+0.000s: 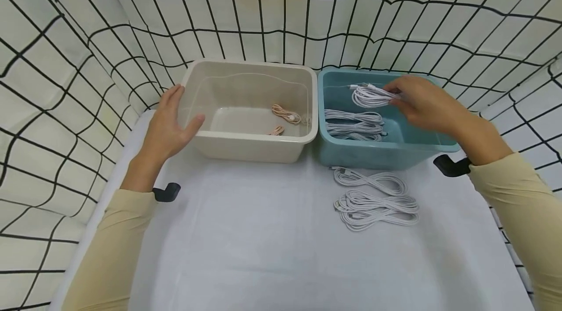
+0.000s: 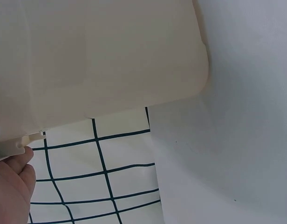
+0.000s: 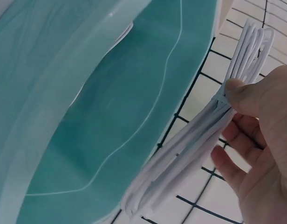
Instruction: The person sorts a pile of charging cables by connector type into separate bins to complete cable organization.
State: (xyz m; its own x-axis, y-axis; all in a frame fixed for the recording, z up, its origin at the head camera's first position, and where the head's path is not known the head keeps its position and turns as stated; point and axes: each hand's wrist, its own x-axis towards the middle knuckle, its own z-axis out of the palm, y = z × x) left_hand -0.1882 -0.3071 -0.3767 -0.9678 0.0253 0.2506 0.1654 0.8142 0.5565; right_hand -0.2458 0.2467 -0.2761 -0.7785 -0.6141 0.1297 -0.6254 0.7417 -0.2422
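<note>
My right hand [image 1: 423,103] pinches a bundle of white cable [image 1: 370,95] over the teal bin [image 1: 364,155]. In the right wrist view the thumb [image 3: 241,95] presses on the tied middle of the coiled bundle [image 3: 181,149]. More white cable bundles [image 1: 355,124] lie inside the teal bin, at its left end. My left hand [image 1: 164,128] rests at the left rim of the beige bin [image 1: 246,147], fingers extended and thumb spread apart. In the left wrist view, its fingertips [image 2: 24,156] touch the rim's edge. Two small peach-coloured cable bundles [image 1: 286,114] lie in the beige bin.
Two white cable bundles [image 1: 377,208] lie on the white tabletop [image 1: 246,233] in front of the teal bin. The bins stand side by side against a black wire grid [image 1: 285,32], which rises behind them and along both sides.
</note>
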